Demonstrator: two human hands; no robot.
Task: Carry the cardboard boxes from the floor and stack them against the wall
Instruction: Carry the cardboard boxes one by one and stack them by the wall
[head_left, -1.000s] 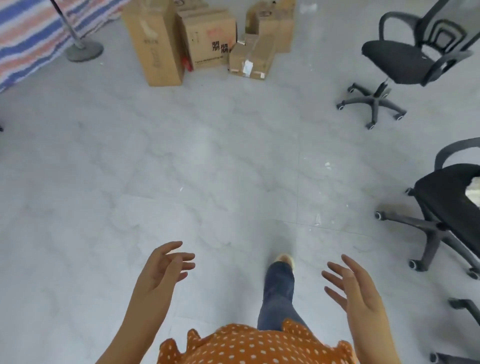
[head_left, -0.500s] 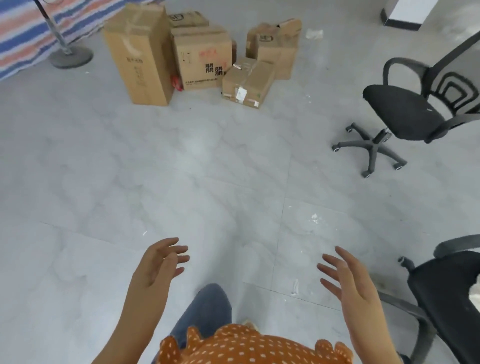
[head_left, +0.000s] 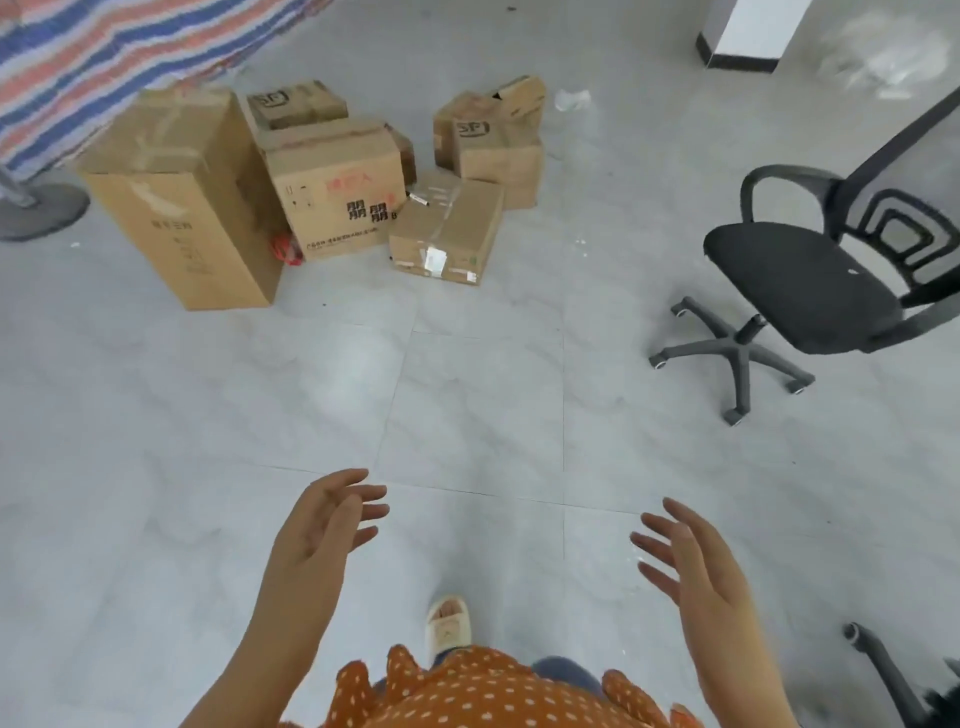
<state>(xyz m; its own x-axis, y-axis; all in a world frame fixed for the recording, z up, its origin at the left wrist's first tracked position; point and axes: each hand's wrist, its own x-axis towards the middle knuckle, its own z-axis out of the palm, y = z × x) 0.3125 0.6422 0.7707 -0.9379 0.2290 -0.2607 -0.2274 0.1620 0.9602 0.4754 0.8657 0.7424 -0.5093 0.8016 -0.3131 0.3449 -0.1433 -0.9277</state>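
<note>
Pale grey floor tiles (head_left: 467, 395) stretch ahead to a cluster of cardboard boxes standing together on the floor, below a striped tarp (head_left: 104, 62) at the far left. From left to right: a tall box (head_left: 182, 202) standing upright, probably the bulkiest and best taken by its two long sides; a printed box (head_left: 337, 197) with a taped top; a low taped box (head_left: 447, 234) in front, likely light and easily gripped under its bottom edges; and an open-flapped box (head_left: 493, 140) behind, whose loose flaps look too floppy to lift by. Cardboard is stiff but crushable. Both hands, left (head_left: 322, 525) and right (head_left: 696, 566), are spread and empty, well apart from the boxes. An office chair (head_left: 800, 286) stands to the right, beside the path.
</note>
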